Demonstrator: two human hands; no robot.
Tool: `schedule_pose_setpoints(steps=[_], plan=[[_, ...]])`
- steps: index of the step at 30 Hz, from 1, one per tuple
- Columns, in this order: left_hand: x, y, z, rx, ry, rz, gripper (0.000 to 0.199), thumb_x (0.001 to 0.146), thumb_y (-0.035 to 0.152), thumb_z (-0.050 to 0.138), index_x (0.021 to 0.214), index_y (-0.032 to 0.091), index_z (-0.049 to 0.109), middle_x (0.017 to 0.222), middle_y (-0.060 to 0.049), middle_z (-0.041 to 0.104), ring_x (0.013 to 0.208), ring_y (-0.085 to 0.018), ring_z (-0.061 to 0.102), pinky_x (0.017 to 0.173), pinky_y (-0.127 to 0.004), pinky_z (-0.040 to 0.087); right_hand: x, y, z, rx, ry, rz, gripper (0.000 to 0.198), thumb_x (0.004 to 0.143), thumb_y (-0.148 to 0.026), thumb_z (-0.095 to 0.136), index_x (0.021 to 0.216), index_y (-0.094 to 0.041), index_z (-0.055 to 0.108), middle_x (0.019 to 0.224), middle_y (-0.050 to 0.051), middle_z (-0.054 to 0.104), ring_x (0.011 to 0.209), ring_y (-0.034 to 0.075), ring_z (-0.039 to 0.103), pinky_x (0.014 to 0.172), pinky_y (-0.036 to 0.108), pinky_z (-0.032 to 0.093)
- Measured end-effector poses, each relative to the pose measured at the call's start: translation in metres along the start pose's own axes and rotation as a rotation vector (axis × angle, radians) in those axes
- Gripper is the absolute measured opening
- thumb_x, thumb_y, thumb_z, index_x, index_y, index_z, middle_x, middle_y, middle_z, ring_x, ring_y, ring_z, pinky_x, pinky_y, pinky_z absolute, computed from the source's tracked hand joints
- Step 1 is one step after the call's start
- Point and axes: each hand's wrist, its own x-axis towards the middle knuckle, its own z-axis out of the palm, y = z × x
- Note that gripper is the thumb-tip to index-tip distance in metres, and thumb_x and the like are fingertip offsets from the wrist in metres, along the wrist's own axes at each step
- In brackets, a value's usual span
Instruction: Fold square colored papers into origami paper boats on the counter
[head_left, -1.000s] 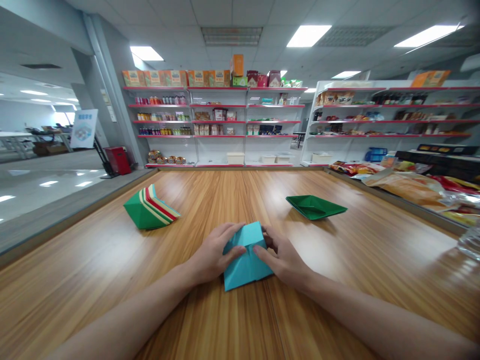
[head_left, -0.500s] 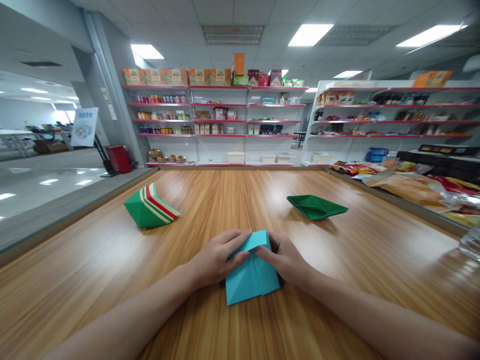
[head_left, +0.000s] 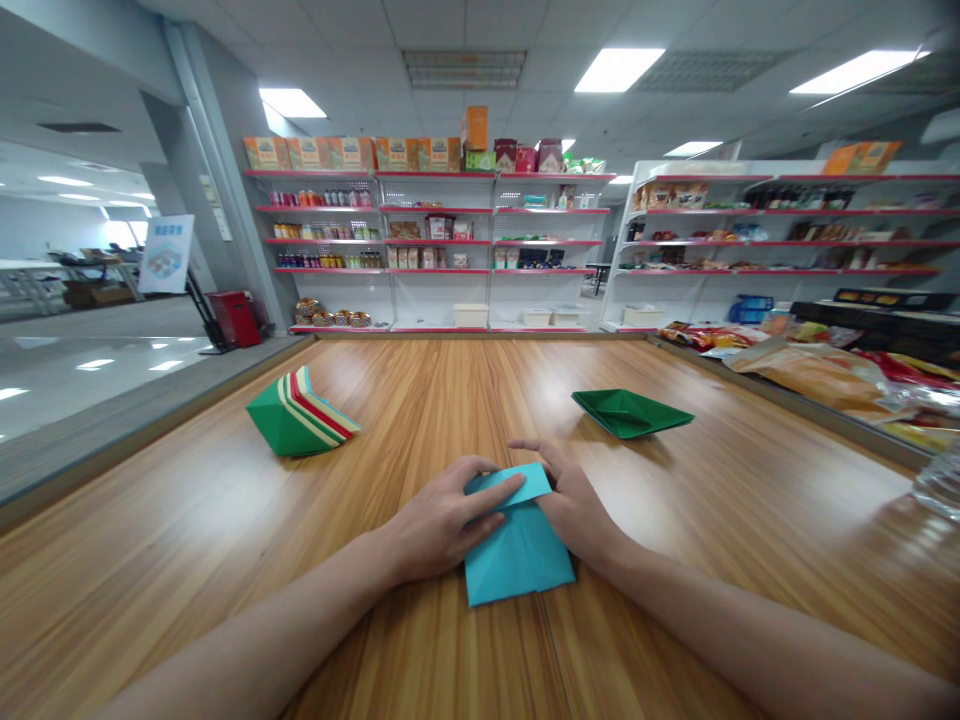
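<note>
We had a folded blue paper (head_left: 519,555) before us at the near middle of the counter (head_left: 375,640), a narrow flap turned down along its far side. Our left hand (head_left: 448,508) held it at the left, the index finger laid across the flap and the thumb just below, on the paper itself. Our right hand (head_left: 579,500) was at the right edge, its thumb against the paper and its index finger stretched out beyond the far edge, well away from the thumb. The lower fingers were hidden, so we could not tell whether they gripped the sheet.

Farther off to our left we saw a green folded paper piece (head_left: 289,418) with cream and red stripes, tilted on the counter. To our right stood a green paper tray (head_left: 628,414), shallow and pointed at its ends. Packaged goods (head_left: 810,375) were heaped past the counter's right edge, and beyond its far edge we saw white shelves (head_left: 435,297) with red edging, stocked with boxes, bottles and packets.
</note>
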Motion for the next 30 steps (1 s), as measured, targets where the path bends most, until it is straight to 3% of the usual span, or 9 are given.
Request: schedule_pose_setpoints(steps=[2, 6, 9, 14, 19, 23, 26, 30], plan=[[-0.001, -0.004, 0.002, -0.01, 0.029, -0.016, 0.046, 0.093, 0.021, 0.044, 0.138, 0.032, 0.042, 0.128, -0.011, 0.043, 0.118, -0.024, 0.046, 0.097, -0.041, 0.043, 0.001, 0.001, -0.002, -0.083, 0.048, -0.056, 0.048, 0.069, -0.011, 0.051, 0.116, -0.02, 0.058, 0.088, 0.003, 0.067, 0.071, 0.016, 0.058, 0.06, 0.026, 0.046], [-0.004, -0.019, 0.006, -0.053, 0.066, -0.09, 0.048, 0.089, 0.01, 0.046, 0.128, 0.036, 0.053, 0.122, -0.008, 0.049, 0.111, -0.021, 0.051, 0.093, -0.038, 0.045, -0.001, -0.001, -0.004, -0.127, -0.035, -0.088, 0.031, 0.077, -0.016, 0.05, 0.102, -0.019, 0.067, 0.095, 0.004, 0.068, 0.084, 0.018, 0.061, 0.072, 0.028, 0.046], [-0.006, -0.031, 0.007, -0.005, 0.104, -0.193, 0.049, 0.084, 0.004, 0.049, 0.117, 0.038, 0.062, 0.118, -0.006, 0.053, 0.109, -0.022, 0.051, 0.092, -0.041, 0.045, -0.003, -0.003, -0.004, -0.186, -0.086, -0.091, 0.025, 0.081, -0.021, 0.05, 0.1, -0.02, 0.067, 0.086, 0.002, 0.067, 0.073, 0.016, 0.058, 0.064, 0.026, 0.043], [-0.007, -0.037, 0.004, 0.027, 0.128, -0.287, 0.033, 0.084, 0.013, 0.057, 0.106, 0.034, 0.07, 0.113, -0.007, 0.056, 0.108, -0.023, 0.051, 0.094, -0.044, 0.042, -0.004, -0.005, -0.007, -0.278, -0.204, -0.12, 0.025, 0.081, -0.026, 0.056, 0.103, -0.019, 0.065, 0.069, -0.001, 0.059, 0.059, 0.012, 0.05, 0.053, 0.023, 0.036], [-0.005, -0.021, -0.008, 0.013, 0.171, -0.178, 0.029, 0.085, 0.019, 0.055, 0.11, 0.028, 0.068, 0.117, -0.009, 0.055, 0.111, -0.024, 0.049, 0.095, -0.045, 0.042, -0.003, -0.002, -0.004, -0.351, -0.196, -0.089, 0.027, 0.082, -0.032, 0.057, 0.103, -0.019, 0.066, 0.063, -0.001, 0.058, 0.054, 0.012, 0.049, 0.05, 0.022, 0.036], [-0.002, -0.009, -0.012, -0.001, 0.076, 0.008, 0.043, 0.081, 0.035, 0.064, 0.123, 0.026, 0.059, 0.113, -0.009, 0.059, 0.106, -0.025, 0.051, 0.094, -0.045, 0.043, -0.003, 0.002, -0.002, -0.472, -0.121, -0.146, 0.032, 0.084, -0.034, 0.055, 0.109, -0.018, 0.066, 0.077, 0.004, 0.065, 0.061, 0.014, 0.055, 0.057, 0.025, 0.041], [-0.002, -0.014, -0.008, 0.056, 0.047, -0.015, 0.033, 0.086, 0.023, 0.056, 0.118, 0.025, 0.062, 0.107, -0.009, 0.062, 0.101, -0.023, 0.056, 0.091, -0.043, 0.045, -0.004, -0.001, -0.005, -0.588, -0.168, -0.219, 0.034, 0.085, -0.035, 0.053, 0.11, -0.017, 0.066, 0.079, 0.006, 0.065, 0.066, 0.016, 0.056, 0.061, 0.027, 0.041], [-0.006, -0.031, -0.003, 0.044, 0.064, -0.151, 0.03, 0.085, 0.012, 0.051, 0.104, 0.024, 0.071, 0.106, -0.007, 0.065, 0.097, -0.02, 0.061, 0.088, -0.036, 0.049, -0.006, -0.012, -0.008, -0.698, -0.361, -0.384, 0.033, 0.082, -0.034, 0.058, 0.11, -0.018, 0.064, 0.067, 0.002, 0.06, 0.065, 0.017, 0.053, 0.064, 0.029, 0.039]])
